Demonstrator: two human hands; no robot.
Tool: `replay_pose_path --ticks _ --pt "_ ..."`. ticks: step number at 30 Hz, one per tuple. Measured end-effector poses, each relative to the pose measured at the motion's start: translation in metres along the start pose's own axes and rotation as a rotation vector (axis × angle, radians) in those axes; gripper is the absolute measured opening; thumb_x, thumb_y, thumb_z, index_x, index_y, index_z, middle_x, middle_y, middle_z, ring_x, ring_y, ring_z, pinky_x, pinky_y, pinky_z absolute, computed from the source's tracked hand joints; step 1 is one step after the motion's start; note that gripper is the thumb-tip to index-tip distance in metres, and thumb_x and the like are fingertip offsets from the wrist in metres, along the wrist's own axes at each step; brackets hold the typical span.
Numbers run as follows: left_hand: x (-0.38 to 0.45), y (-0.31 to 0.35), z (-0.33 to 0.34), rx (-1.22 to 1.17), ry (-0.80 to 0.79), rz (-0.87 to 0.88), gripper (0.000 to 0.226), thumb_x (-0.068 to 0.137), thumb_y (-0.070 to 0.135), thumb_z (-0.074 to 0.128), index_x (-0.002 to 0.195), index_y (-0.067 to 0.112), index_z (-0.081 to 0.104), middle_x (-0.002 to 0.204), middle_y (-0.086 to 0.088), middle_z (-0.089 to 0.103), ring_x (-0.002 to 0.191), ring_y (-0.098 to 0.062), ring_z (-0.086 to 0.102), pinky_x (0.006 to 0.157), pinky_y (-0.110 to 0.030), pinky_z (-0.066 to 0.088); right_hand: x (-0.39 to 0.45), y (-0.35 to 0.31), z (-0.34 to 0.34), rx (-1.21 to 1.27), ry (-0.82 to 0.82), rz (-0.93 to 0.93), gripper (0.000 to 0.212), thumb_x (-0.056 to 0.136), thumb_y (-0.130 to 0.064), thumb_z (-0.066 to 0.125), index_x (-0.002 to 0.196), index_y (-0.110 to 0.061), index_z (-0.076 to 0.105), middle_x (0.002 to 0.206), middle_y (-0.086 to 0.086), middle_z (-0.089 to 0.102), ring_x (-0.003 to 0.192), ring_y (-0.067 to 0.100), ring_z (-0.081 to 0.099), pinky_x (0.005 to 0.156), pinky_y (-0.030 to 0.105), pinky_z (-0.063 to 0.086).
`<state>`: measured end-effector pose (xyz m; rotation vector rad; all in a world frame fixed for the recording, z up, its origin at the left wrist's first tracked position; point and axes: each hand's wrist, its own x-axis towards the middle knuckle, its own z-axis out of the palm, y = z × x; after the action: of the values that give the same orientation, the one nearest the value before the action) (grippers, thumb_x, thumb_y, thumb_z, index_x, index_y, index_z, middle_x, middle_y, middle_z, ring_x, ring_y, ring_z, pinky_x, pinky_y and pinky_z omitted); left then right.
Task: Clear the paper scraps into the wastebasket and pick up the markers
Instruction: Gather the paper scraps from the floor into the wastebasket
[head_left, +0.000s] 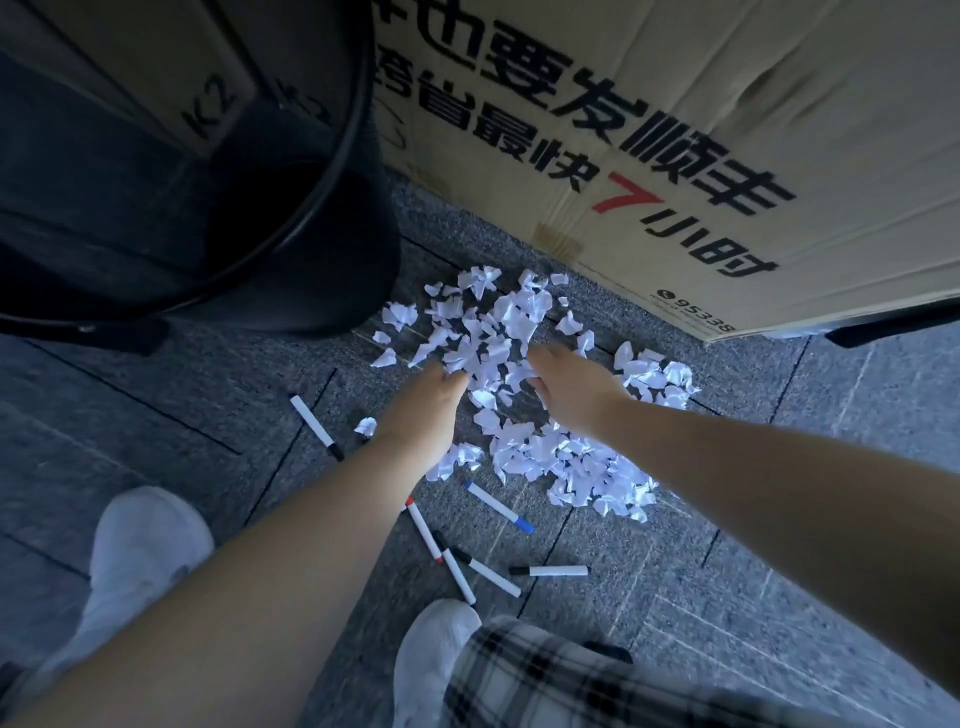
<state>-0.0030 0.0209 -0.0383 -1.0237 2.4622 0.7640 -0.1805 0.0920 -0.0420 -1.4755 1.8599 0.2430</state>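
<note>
Head view, looking down at a grey tiled floor (727, 597). The left hand (434, 402) and right hand (563, 387) reach into a heap of white paper scraps (498, 322), fingers buried among the pieces; both appear to be curled around scraps, though the fingertips are hidden. A second spread of scraps lies just behind the right wrist. The black wastebasket (291, 218) stands upper left, near the heap, its mouth facing the camera. A large printed cardboard box (675, 130) borders the heap on the far right. Six markers lie on the floor: one black-capped marker (316, 427) left of the left wrist, a blue-capped marker (498, 506), a red-capped marker (425, 530) and three black-capped ones clustered near the person's white shoes (436, 654), between the forearms.
</note>
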Motion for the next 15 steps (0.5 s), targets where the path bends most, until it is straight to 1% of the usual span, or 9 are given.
replay_pose_path --ticks 1,3,5,6,8,10,11,13,15 --pt "-0.001 0.001 -0.007 0.002 -0.003 0.005 0.021 0.084 -0.014 0.043 0.092 0.005 0.048 0.086 -0.009 0.038 0.065 -0.02 0.038 0.055 -0.032 0.032 -0.001 -0.003 -0.009 -0.004 0.006 -0.007 0.031 0.097 -0.007 0.04 0.128 -0.006 0.035 0.117 0.015 0.049 0.085 0.027 0.053 0.064 0.029 0.037" --pt "-0.003 0.003 -0.024 0.008 0.0 0.011 0.02 0.087 -0.011 0.044 0.084 0.009 0.041 0.083 -0.006 0.034 0.056 -0.015 0.031 0.049 -0.03 0.026 -0.004 -0.01 -0.028 -0.046 0.023 -0.028 0.026 0.099 -0.009 0.038 0.124 -0.005 0.038 0.114 0.013 0.048 0.082 0.02 0.043 0.065 0.027 0.032" --pt "-0.005 0.007 -0.045 0.002 0.011 0.02 0.02 0.088 -0.009 0.044 0.085 0.01 0.04 0.083 -0.005 0.033 0.054 -0.011 0.024 0.049 -0.028 0.023 -0.01 -0.017 -0.047 -0.058 0.059 -0.025 0.024 0.099 -0.01 0.038 0.122 -0.005 0.04 0.114 0.013 0.047 0.089 0.025 0.051 0.067 0.029 0.035" --pt "-0.007 0.01 -0.057 0.0 0.021 0.025 0.02 0.088 -0.009 0.045 0.084 0.01 0.04 0.083 -0.005 0.034 0.053 -0.011 0.023 0.048 -0.028 0.022 -0.013 -0.02 -0.056 -0.081 0.069 -0.031 0.024 0.099 -0.01 0.038 0.122 -0.005 0.04 0.115 0.013 0.047 0.093 0.028 0.053 0.067 0.03 0.037" --pt "-0.01 0.018 -0.083 0.007 0.062 0.045 0.024 0.087 -0.01 0.046 0.079 0.011 0.035 0.082 -0.005 0.035 0.053 -0.011 0.024 0.047 -0.028 0.021 -0.022 -0.027 -0.077 -0.083 0.115 -0.031 0.029 0.098 -0.008 0.04 0.127 -0.004 0.038 0.119 0.014 0.047 0.095 0.031 0.055 0.067 0.032 0.043" --pt "-0.016 0.029 -0.113 0.012 0.108 0.067 0.026 0.087 -0.009 0.048 0.078 0.011 0.034 0.084 -0.005 0.035 0.056 -0.015 0.03 0.051 -0.03 0.027 -0.035 -0.038 -0.102 -0.038 0.184 -0.024 0.034 0.098 -0.01 0.042 0.13 -0.004 0.036 0.119 0.016 0.049 0.095 0.031 0.055 0.072 0.036 0.047" --pt "-0.02 0.035 -0.128 0.015 0.124 0.077 0.026 0.086 -0.008 0.048 0.079 0.012 0.033 0.086 -0.005 0.036 0.061 -0.018 0.034 0.054 -0.032 0.03 -0.041 -0.044 -0.115 -0.013 0.22 -0.027 0.031 0.098 -0.012 0.041 0.128 -0.004 0.037 0.117 0.017 0.05 0.093 0.031 0.054 0.072 0.036 0.047" --pt "-0.032 0.047 -0.161 0.026 0.149 0.109 0.028 0.085 -0.007 0.046 0.081 0.014 0.029 0.088 -0.005 0.034 0.068 -0.022 0.036 0.057 -0.035 0.031 -0.055 -0.056 -0.143 0.082 0.273 -0.006 0.025 0.099 -0.016 0.038 0.121 -0.004 0.04 0.111 0.016 0.05 0.088 0.029 0.052 0.068 0.034 0.042" --pt "-0.047 0.059 -0.194 0.049 0.18 0.148 0.029 0.083 -0.006 0.044 0.083 0.016 0.026 0.087 -0.004 0.03 0.07 -0.023 0.034 0.058 -0.035 0.03 -0.068 -0.067 -0.17 0.14 0.337 0.004 0.019 0.098 -0.016 0.038 0.112 -0.004 0.042 0.108 0.017 0.051 0.087 0.031 0.053 0.066 0.034 0.038"
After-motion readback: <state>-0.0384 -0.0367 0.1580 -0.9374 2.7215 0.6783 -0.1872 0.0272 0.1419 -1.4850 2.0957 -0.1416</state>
